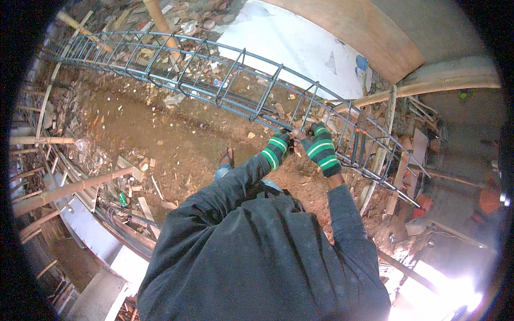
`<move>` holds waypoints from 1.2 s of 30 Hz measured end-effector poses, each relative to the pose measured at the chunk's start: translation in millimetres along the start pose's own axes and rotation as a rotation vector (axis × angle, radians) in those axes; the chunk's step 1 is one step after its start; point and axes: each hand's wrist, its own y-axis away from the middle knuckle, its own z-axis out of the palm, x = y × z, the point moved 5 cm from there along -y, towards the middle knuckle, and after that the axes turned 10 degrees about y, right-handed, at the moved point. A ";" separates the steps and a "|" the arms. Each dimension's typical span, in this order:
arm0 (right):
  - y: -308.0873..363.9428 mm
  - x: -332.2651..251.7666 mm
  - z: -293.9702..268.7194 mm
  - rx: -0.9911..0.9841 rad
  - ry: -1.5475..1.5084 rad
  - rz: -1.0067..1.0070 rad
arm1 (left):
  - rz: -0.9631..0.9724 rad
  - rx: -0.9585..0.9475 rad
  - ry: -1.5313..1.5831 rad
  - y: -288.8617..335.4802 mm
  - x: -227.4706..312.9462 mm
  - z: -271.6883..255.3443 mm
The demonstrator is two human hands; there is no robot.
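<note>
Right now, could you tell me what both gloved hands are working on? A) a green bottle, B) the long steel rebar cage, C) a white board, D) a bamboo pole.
B: the left hand and the right hand, in green-striped gloves, meet at a bar of the rebar cage.

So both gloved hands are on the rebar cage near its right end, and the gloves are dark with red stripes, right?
Not quite. The head view shows the left hand and the right hand both at the rebar cage near its right end, but the dark gloves carry green stripes, not red. The rest of your reading holds.
</note>
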 end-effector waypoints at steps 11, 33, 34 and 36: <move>-5.0 32.0 -3.5 0.040 -0.125 0.133 | 0.060 -0.045 -0.008 5.5 5.6 7.2; -24.6 64.9 25.2 -0.224 -0.809 0.304 | 0.392 -0.059 -0.583 -45.5 4.0 -42.0; -25.7 67.3 26.6 -0.234 -0.826 0.308 | 0.462 -0.071 -0.630 -49.6 4.3 -44.9; -27.1 68.5 30.1 -0.285 -0.828 0.268 | 0.511 -0.046 -0.753 -57.4 1.4 -53.6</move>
